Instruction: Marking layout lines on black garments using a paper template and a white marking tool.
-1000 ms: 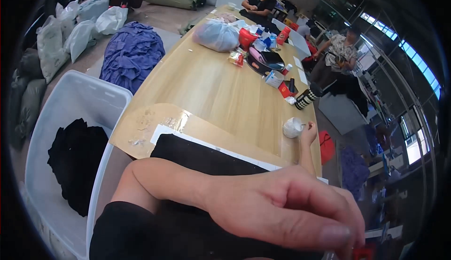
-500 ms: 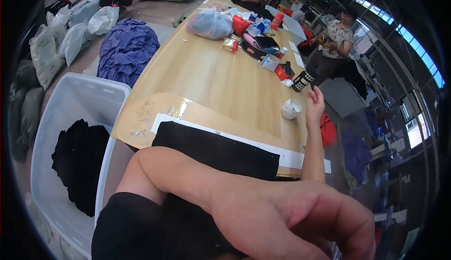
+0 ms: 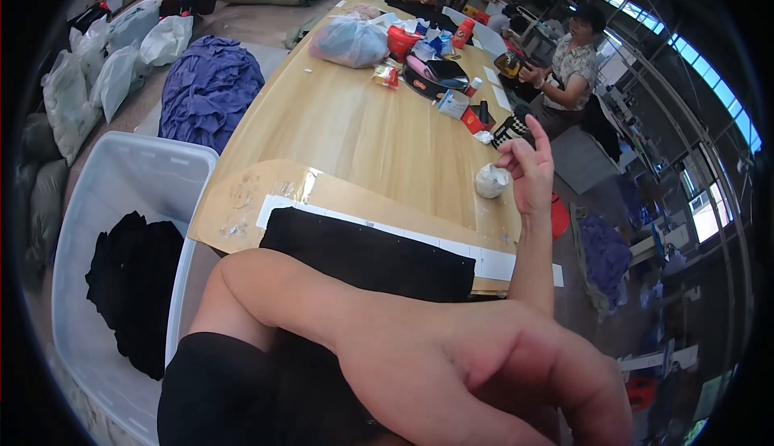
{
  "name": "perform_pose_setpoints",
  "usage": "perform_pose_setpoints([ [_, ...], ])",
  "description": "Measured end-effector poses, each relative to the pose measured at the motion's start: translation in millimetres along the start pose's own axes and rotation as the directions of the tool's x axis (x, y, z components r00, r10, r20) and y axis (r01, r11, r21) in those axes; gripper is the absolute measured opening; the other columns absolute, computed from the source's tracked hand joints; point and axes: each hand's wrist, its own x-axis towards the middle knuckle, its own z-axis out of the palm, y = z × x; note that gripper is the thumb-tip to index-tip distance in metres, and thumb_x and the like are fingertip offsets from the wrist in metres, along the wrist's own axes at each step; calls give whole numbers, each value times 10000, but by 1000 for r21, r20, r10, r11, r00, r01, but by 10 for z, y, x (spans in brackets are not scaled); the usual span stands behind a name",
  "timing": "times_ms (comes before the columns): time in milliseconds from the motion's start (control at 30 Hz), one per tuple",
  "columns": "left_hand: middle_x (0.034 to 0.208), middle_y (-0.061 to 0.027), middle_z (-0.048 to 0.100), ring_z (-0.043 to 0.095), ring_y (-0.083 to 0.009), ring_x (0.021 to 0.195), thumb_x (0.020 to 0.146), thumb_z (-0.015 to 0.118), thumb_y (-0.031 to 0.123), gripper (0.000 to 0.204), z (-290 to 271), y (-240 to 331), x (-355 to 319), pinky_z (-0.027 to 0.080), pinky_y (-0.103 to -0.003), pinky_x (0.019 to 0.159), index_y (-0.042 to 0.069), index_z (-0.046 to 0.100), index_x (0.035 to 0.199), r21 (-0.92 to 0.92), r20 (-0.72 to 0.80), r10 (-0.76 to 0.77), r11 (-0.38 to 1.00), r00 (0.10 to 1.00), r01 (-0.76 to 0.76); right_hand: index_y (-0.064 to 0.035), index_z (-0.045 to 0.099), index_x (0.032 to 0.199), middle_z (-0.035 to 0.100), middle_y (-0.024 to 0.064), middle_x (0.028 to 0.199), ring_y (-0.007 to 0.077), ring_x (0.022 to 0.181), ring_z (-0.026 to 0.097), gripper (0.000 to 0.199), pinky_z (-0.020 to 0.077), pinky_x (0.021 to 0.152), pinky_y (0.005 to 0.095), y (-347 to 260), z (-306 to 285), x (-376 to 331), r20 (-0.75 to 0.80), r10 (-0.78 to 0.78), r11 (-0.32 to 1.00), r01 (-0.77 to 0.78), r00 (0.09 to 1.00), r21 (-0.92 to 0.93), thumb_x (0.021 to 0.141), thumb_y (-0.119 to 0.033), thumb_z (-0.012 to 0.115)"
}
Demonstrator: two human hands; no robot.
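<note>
"Head view, watched from my end: how are the hands?"

"I see the right hand raised, index finger extended, the others loosely bent, with nothing visible in it, just beside a white round container. The left hand crosses the foreground; its bent fingers run out of sight low down, so I can't tell what it holds."

"How far along?"

"I'd judge the black cloth laid out: it lies flat on the table along a white strip. Crumpled black fabric sits in the bin; what's left, I can't tell."
</note>
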Motion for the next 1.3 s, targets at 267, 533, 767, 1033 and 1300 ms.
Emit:
perform_pose_setpoints([
  [267, 1037, -153, 631, 603, -254, 975, 872, 606, 248, 320, -483, -55, -1812, 456, -327, 849, -37, 631, 1015, 729, -672, 197, 345, 714, 591, 5, 456, 1262, 620, 84, 886, 110, 743, 587, 396, 487, 690, 227, 534, -155, -1226, 205, 544, 832, -493, 814, -254, 877, -21, 547],
  [533, 995, -113, 658, 597, -228, 992, 785, 667, 194, 366, -1117, -1815, -3496, 434, -309, 889, -17, 615, 1080, 154, -852, 505, 491, -136, 858, -74, 429, 1312, 587, 99, 1071, 110, 740, 569, 512, 480, 687, 238, 740, 549, -1623, 672, 636, 771, -265, 380, -580, 856, -193, 627],
  [767, 1035, -17, 616, 551, -92, 949, 790, 623, -21, 333, -1500, -2089, -3368, 439, -252, 832, 31, 576, 1115, 500, -820, 540, 837, -188, 222, -61, 449, 1281, 592, 99, 1033, 145, 724, 589, 454, 487, 682, 267, 891, 1137, -1731, 763, 555, 829, -295, 331, -475, 866, -171, 596],
  [1033, 874, 16, 601, 553, -81, 808, 822, 577, 5, 159, -1329, -1925, -3109, 451, -238, 751, 56, 567, 972, 507, -814, 551, 828, -182, 240, -42, 468, 1250, 598, 101, 979, 184, 733, 601, 440, 490, 692, 299, 1011, 1226, -1923, 731, 568, 820, -182, 378, -543, 854, -174, 607],
  [1300, 962, -44, 605, 568, -89, 858, 868, 472, 8, 161, -901, -1448, -2318, 452, -233, 790, 20, 538, 1014, 758, -632, 755, 649, -174, 63, -87, 321, 1385, 462, 144, 1227, 170, 718, 604, 649, 507, 665, 279, 608, 1596, -1719, 680, 295, 939, -72, 671, -336, 816, -44, 630],
])
